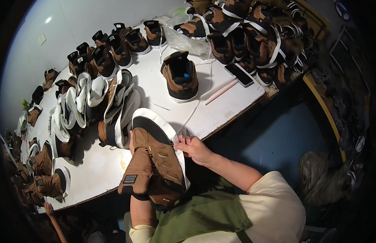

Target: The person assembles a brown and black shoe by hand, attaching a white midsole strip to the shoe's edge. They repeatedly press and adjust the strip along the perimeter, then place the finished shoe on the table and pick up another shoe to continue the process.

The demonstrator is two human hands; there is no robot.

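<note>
Here, brown shoe (160,164), right grip (195,150) pinched at its white edge (161,122), left grip (131,144) behind, closure unclear

This place seems to be a shoe workshop. On the white table (232,117) stand many brown-and-black shoes (103,60), in rows toward its far edge; a shoe pile (261,46) fills its right end. Before the table, a person (273,198) in a green apron (204,218) holds one brown boot (161,160).
</note>
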